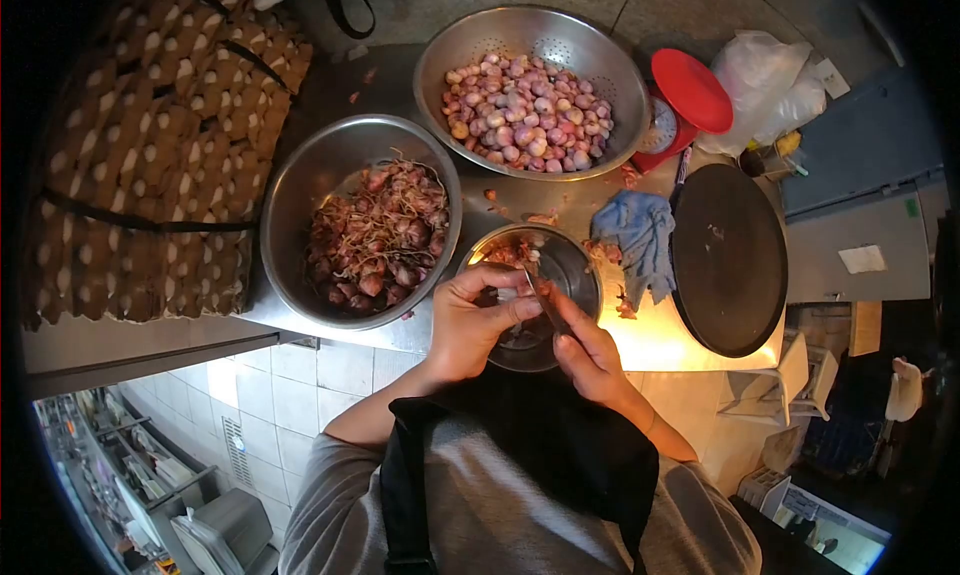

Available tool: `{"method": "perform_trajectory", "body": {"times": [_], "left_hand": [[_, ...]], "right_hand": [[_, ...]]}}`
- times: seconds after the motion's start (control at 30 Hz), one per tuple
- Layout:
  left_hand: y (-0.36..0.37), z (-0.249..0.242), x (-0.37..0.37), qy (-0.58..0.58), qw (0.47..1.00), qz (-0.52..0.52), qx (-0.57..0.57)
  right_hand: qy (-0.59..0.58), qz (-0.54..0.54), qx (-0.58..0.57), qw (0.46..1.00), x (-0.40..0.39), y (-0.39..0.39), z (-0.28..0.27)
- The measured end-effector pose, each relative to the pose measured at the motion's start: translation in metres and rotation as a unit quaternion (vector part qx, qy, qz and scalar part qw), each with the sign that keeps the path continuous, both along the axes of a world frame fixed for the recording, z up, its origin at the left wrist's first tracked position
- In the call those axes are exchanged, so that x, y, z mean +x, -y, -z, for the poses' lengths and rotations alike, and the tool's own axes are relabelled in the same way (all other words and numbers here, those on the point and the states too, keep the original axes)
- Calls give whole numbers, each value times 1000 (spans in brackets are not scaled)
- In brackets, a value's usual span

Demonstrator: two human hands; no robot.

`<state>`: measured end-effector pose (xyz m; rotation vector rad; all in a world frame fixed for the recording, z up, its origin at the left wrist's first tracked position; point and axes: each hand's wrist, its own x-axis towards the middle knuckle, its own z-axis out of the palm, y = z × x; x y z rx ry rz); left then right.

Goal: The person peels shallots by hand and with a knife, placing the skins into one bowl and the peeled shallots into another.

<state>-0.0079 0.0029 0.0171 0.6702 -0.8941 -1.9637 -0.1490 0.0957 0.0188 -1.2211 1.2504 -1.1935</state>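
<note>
My left hand [468,313] pinches a shallot [507,294], mostly hidden behind the fingers. Closed around a small knife [540,293], my right hand [591,349] brings the blade up against the shallot. Both hands are over a small steel bowl [597,287] with shallot skins and scraps in it. To its left is a large steel bowl [283,265] of unpeeled shallots [375,235] with stringy roots. Behind, a big steel colander [430,65] is filled with peeled pinkish shallots [530,115].
A blue cloth [636,237] lies beside a round dark tray [730,265] on the steel table [660,350]. Further back are a red scale [690,93] and plastic bags [765,85]. Strapped egg trays [160,155] are stacked at the left. Skin scraps [606,252] litter the tabletop.
</note>
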Motion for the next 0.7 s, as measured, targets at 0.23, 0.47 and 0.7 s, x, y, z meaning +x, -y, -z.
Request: {"method": "perform_trajectory", "body": {"times": [0.23,0.47,0.7], "left_hand": [[-7,3,-4,90,991,-5,-102],[-1,2,-6,61,997,42,-32],[4,20,-2,368,842,67,-389]], "right_hand": [[186,-1,79,979,-3,6,-5],[286,26,111,951,-8,9,-11],[224,77,84,968,-12,10,-7]]}}
